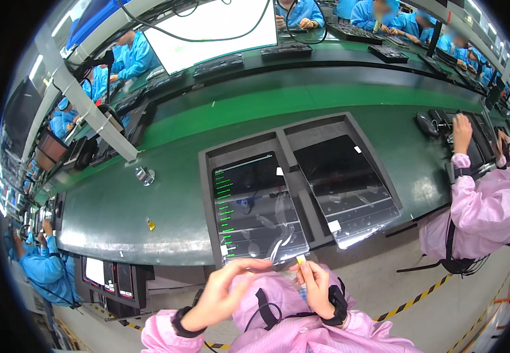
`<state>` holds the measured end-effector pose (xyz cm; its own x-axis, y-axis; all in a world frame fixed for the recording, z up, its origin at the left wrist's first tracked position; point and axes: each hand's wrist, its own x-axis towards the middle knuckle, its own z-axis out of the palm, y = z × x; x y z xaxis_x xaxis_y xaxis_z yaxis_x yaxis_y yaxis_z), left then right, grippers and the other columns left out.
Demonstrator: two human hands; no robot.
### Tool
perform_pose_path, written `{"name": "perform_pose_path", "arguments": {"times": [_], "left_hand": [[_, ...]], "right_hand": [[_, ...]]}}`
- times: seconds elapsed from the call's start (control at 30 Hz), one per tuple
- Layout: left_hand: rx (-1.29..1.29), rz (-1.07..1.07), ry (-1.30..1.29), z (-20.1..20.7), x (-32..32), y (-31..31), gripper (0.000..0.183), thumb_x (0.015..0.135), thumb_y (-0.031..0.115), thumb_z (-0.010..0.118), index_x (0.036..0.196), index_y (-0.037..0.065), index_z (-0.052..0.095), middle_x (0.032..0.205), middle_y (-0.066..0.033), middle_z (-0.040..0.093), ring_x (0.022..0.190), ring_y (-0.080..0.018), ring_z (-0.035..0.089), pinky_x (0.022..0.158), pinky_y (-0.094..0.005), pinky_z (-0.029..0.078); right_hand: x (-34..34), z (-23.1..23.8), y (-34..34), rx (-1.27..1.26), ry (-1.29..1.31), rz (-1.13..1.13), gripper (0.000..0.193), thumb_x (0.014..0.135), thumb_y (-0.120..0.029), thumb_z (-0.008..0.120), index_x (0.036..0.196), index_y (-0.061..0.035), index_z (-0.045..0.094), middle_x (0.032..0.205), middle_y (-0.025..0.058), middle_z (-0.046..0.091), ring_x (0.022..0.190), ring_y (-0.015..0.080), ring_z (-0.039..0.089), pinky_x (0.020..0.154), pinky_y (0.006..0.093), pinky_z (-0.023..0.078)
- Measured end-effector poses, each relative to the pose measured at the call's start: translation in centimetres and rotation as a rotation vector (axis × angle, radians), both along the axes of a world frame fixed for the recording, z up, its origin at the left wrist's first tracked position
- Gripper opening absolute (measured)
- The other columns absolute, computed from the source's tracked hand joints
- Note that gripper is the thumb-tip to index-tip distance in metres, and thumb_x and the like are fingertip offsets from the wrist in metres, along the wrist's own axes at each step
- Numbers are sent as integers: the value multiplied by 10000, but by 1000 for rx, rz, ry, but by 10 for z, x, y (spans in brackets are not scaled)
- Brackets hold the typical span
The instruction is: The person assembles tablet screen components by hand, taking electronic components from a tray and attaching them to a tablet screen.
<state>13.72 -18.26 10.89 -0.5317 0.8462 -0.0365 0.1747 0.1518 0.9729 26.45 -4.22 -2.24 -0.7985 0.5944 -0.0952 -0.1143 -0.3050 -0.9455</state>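
A grey two-compartment tray (356, 126) lies on the green bench before me, a tablet-like panel in each half. The left panel (249, 203) is lit with a column of green text lines; the right panel (340, 170) is dark. Clear film and small white stickers show on both. My right hand (316, 291), fingers closed, pinches a small yellow tab (301, 259) by the left panel's lower corner. Fingers stretched and thumb apart, my left hand (222, 297) is at that panel's near edge; whether it touches the film I cannot tell.
A shiny metal fitting (145, 175) and a small yellow item (151, 223) sit on the bench to the left. At the right, a co-worker in pink (490, 194) reaches over dark equipment. A bright screen (211, 35) and a slanted post (93, 112) stand toward the far side.
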Motion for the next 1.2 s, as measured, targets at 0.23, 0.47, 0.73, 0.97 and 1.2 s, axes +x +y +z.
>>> {"name": "perform_pose_path", "arguments": {"times": [0.23,0.47,0.73,0.97,1.2], "left_hand": [[-155,-69,954,-58,20,50,397,823,147,638,1177,-16,559,1248,-179,543,1201,-312,495,1018,-413,374],[-86,-17,982,-77,17,56,343,797,146,676,1100,-7,628,1187,-156,604,1158,-276,548,1018,-429,383],[-72,29,981,-78,15,61,260,764,95,685,1015,26,678,1095,-137,658,1080,-257,611,986,-424,416],[-46,52,1018,-85,15,64,299,708,58,703,1001,7,671,1087,-150,658,1055,-265,624,971,-424,445],[-53,34,1059,-85,14,65,327,707,71,709,1020,-10,658,1096,-159,652,1071,-282,615,990,-444,429]], "right_hand": [[-4,-1,14,10,-18,78,319,992,-221,463,903,36,631,644,-14,486,600,52,439,554,208,357],[-2,-13,27,-84,-26,-14,279,973,-206,506,920,37,631,672,4,545,620,64,501,578,215,413],[-4,-13,28,10,-55,-53,191,937,-138,565,943,35,644,680,-4,574,610,51,524,577,199,423],[-3,-23,31,122,-95,-42,175,923,-130,590,955,30,652,692,-3,593,611,32,523,540,187,407],[-4,-26,32,97,-93,-60,170,921,-132,594,941,28,649,687,-3,593,608,34,527,532,190,413]]}}
